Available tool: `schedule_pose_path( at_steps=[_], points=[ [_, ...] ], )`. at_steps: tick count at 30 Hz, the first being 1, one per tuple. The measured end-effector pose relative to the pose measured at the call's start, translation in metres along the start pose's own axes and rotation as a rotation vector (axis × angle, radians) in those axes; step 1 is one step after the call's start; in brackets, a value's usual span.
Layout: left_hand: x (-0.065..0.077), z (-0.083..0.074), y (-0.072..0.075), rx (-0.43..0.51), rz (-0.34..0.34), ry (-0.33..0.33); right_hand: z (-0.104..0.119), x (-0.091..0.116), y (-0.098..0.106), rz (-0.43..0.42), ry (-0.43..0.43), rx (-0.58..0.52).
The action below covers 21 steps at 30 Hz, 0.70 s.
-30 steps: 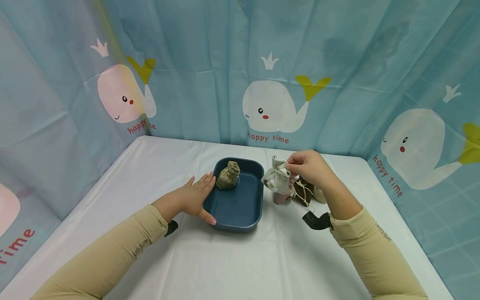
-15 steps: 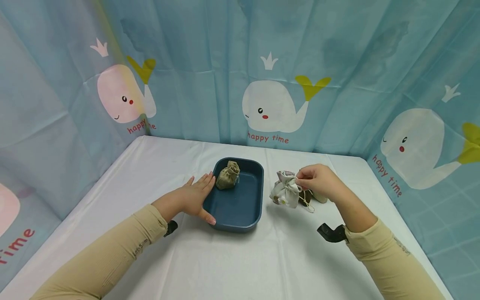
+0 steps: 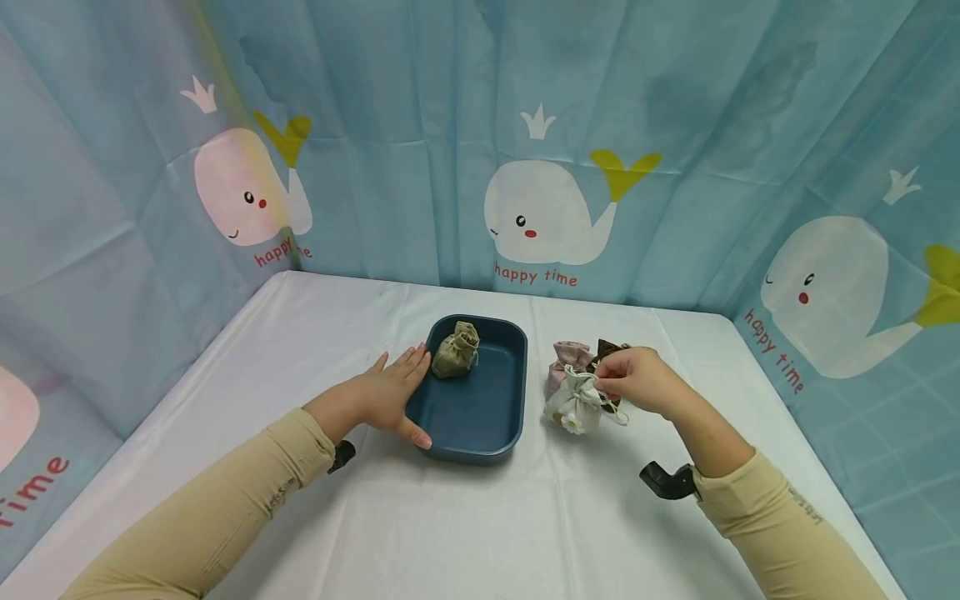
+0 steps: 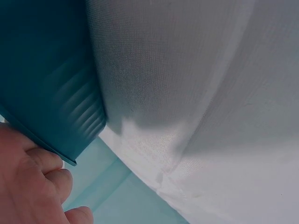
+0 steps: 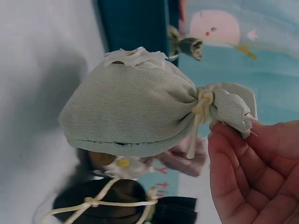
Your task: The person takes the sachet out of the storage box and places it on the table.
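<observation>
My right hand pinches the gathered top of a small off-white drawstring pouch between thumb and fingertips. The right wrist view shows that pouch lying sideways across the picture, its cord tied round the neck and a white flower on its side. Fingers spread, my left hand rests against the left rim of a dark blue rectangular tray. In the left wrist view my fingers sit by the tray's edge. An olive-brown pouch stands in the tray's far left corner.
Behind the off-white pouch stand a pink pouch and a dark brown pouch with a pale cord, partly hidden by my right hand. A white cloth covers the table. A blue whale-print curtain hangs around its back and sides.
The off-white pouch, held by my right hand, has come down toward me and slightly right, from beside the tray to in front of the pink pouch. My left hand has not moved.
</observation>
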<state>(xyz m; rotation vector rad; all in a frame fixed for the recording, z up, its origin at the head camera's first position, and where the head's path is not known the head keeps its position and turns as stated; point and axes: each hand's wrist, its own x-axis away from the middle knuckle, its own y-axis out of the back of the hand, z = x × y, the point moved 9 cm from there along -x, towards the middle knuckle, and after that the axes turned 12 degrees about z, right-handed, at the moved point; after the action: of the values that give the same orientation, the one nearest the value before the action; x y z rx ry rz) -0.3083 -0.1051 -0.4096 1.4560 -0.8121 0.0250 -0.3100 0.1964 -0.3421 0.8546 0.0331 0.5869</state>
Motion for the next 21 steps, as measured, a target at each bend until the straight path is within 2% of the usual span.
schedule_pose_path(
  at_steps=[7, 21],
  points=[
    [0.001, -0.001, 0.001, 0.001, 0.003, -0.01, -0.016, -0.004, -0.009, 0.016, -0.037, -0.011],
    [0.003, -0.003, 0.001, 0.005, 0.004, -0.014, -0.04, -0.011, -0.01, 0.041, -0.072, -0.079]
  ],
)
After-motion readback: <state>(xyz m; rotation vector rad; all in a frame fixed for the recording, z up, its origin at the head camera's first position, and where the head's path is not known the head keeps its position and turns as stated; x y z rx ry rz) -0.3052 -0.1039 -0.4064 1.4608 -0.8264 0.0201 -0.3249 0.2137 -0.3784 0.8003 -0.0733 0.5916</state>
